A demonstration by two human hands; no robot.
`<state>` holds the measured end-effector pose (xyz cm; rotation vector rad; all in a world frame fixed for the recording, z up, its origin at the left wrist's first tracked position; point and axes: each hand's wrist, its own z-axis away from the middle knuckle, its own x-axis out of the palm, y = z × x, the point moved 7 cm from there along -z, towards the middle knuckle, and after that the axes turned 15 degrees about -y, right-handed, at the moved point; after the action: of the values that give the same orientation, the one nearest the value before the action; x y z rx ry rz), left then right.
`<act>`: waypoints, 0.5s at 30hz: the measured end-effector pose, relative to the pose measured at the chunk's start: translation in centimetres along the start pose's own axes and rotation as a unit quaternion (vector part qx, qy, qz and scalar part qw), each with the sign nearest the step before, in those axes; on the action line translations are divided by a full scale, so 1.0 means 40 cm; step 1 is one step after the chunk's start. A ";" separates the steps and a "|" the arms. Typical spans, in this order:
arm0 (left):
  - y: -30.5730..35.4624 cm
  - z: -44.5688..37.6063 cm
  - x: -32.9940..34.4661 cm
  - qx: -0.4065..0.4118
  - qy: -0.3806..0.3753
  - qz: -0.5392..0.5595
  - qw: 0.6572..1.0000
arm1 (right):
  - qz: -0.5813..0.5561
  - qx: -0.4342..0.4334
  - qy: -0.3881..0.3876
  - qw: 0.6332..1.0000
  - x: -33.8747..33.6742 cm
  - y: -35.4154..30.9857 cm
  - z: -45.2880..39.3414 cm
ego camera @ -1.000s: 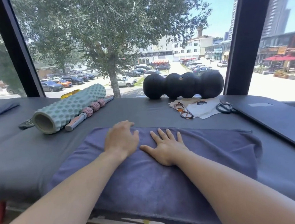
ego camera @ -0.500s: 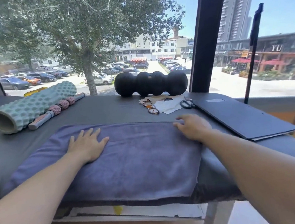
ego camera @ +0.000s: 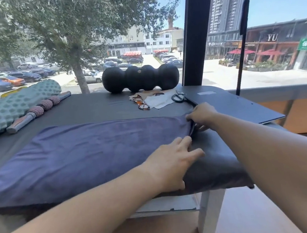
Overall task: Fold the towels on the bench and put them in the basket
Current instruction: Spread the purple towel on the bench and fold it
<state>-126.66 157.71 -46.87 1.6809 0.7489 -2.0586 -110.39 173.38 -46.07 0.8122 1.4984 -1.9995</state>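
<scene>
The left hand (ego camera: 173, 163) has been carried from the middle of the purple towel (ego camera: 89, 155) across to its right edge, where it is laid with fingers spread. The towel's far right corner is now pinched and lifted slightly by the right hand (ego camera: 201, 115) (half a second ago it only rested there).
</scene>
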 end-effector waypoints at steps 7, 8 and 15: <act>-0.112 0.031 -0.033 -0.053 -0.026 0.121 0.991 | 0.026 -0.013 0.006 1.000 -0.006 -0.017 0.013; -0.133 0.036 -0.029 -0.082 -0.017 0.100 0.991 | 0.030 -0.015 0.004 0.999 -0.002 -0.024 0.016; -0.224 0.072 0.011 -0.178 0.012 0.161 0.971 | 0.084 -0.020 0.004 0.996 0.032 -0.066 0.013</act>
<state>-134.32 163.00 -45.41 1.5104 0.7458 -1.5786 -113.21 173.50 -45.14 0.8999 1.4207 -1.8396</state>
